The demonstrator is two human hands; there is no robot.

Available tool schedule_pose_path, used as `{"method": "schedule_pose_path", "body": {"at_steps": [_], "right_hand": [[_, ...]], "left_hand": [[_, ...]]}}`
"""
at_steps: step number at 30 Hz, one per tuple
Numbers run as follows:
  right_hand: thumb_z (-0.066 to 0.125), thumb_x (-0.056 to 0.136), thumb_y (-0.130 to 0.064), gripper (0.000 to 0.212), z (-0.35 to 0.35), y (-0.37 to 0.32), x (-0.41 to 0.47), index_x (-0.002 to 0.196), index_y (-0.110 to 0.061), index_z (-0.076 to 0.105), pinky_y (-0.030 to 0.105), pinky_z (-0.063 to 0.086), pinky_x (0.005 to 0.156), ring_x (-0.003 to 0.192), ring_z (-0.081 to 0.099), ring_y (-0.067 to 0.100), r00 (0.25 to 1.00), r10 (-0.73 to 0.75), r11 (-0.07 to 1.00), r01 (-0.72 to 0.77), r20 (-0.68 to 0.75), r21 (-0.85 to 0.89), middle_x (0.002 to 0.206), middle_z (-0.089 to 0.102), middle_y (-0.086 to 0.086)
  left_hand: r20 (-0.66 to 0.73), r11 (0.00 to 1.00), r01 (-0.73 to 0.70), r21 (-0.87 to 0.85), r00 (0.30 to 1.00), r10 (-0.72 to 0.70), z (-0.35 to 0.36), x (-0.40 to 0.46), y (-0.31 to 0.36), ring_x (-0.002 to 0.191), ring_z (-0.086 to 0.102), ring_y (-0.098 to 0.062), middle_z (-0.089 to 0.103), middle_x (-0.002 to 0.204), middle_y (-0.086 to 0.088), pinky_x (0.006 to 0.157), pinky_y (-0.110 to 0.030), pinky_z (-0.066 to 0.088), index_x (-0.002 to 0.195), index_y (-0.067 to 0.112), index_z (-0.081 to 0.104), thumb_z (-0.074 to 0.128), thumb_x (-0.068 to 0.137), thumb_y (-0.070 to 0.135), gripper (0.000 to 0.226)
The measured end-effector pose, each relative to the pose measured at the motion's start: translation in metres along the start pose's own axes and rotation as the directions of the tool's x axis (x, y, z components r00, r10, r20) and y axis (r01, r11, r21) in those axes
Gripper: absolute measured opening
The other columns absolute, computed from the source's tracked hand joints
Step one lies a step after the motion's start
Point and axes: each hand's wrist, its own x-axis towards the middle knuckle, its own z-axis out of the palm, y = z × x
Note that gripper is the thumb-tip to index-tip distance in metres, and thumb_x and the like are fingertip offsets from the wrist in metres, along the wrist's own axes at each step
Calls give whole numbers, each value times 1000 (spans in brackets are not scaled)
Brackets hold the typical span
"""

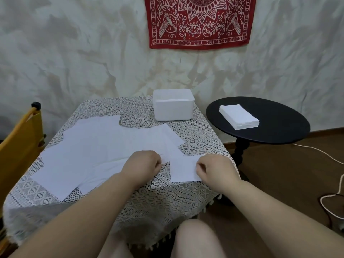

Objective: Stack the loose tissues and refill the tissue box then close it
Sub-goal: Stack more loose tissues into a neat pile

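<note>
Several loose white tissues (96, 146) lie spread flat over the lace-covered table (141, 198). A single tissue (183, 169) lies at the table's right edge. My left hand (142, 165) has curled fingers pinching tissue edges near the middle. My right hand (216, 169) pinches the right edge of the single tissue. The white tissue box (174, 107) stands open-topped at the table's far side, with no lid in sight. A neat stack of tissues (239, 116) sits on the black round side table (275, 131).
A yellow chair (20, 138) stands left of the table. White cable (329, 194) trails on the brown floor at right. A red bandana (200, 21) hangs on the wall. My knees show below the table's near edge.
</note>
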Motion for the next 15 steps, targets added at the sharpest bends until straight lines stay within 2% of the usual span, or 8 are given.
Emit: {"method": "schedule_pose_path", "body": {"at_steps": [2,3,6,8,10,12,13,15], "right_hand": [[42,92,-30,27,0,-1,0,84,-18,65,33,49,70,78,59,20,1000,5,1000,-5,-4,-4,81,64,-2],[41,92,-30,27,0,-1,0,85,-18,65,33,49,71,78,59,20,1000,7,1000,-7,0,-5,82,64,-3],[41,92,-29,26,-2,-2,1,84,-18,63,34,50,70,77,58,20,1000,13,1000,-13,22,-15,81,62,-3],[40,91,-29,26,-3,-3,1,82,-18,62,34,50,68,75,57,21,999,19,1000,-18,40,-26,79,62,-2],[40,92,-31,27,-5,-5,3,87,-18,63,34,50,70,79,58,21,997,36,999,-34,68,-24,86,64,-2],[44,93,-38,28,-8,-9,6,107,-22,62,31,48,81,98,58,18,996,45,998,-47,71,30,107,63,-5],[47,92,-42,34,-11,-12,7,118,-23,58,30,45,87,108,54,16,998,42,996,-46,54,79,118,59,-7],[55,87,-49,49,-17,-22,10,130,-26,49,27,37,97,122,44,11,999,18,981,-12,-30,194,133,48,-10]], "left_hand": [[-17,994,73,-86,997,-75,2,1,1,67,54,-14,60,76,6,60,-27,39,76,16,60,49,92,24,21],[-40,970,157,-186,985,-167,2,2,2,66,55,-12,62,75,8,59,-26,41,79,17,62,50,91,24,19],[-110,761,381,-525,856,-505,-9,10,0,63,58,-13,64,77,6,55,-23,41,82,19,61,54,91,26,13],[-67,545,407,-733,754,-654,-22,17,-6,68,54,-16,63,78,2,59,-24,39,78,16,61,56,89,20,14],[78,207,328,-922,680,-729,-41,22,-11,74,54,-18,63,83,-4,66,-26,42,75,13,60,56,89,15,14],[222,-99,215,-972,687,-692,-57,23,-11,86,63,-18,65,93,-7,72,-28,47,85,12,59,54,92,14,8],[260,-199,169,-965,713,-652,-64,22,-9,91,66,-18,67,97,-7,73,-28,49,93,10,57,51,94,13,6],[272,-291,115,-950,760,-590,-75,20,-1,92,68,-19,68,99,-9,71,-30,53,101,7,54,48,96,11,8]]}}
